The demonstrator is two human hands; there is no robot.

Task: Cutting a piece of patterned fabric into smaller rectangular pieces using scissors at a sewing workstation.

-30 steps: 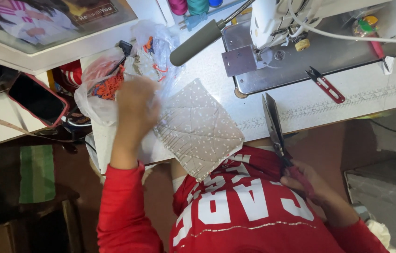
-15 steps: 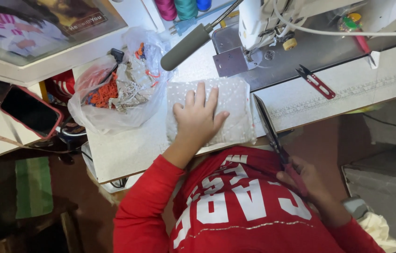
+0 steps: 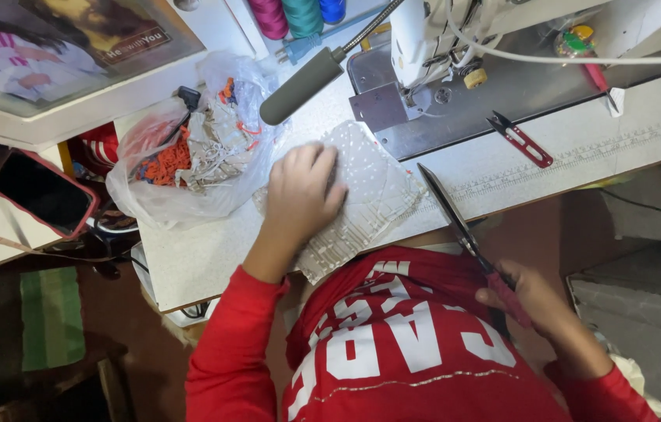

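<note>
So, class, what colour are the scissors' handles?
Red, on the scissors in the right hand; head view.

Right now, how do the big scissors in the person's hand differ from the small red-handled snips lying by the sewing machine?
The big scissors are long, held in the right hand, with their blades reaching over the table edge. The small snips are short and lie untouched on the sewing machine bed. Both have red handles and dark metal blades.

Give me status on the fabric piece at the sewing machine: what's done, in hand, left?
Done: the white dotted fabric piece lies flat on the table, beside the sewing machine. In hand: the left hand presses it down; the right hand holds the scissors, blades closed, tip near the fabric's edge. Left: no cut shows yet, and the piece is not under the needle.
</note>
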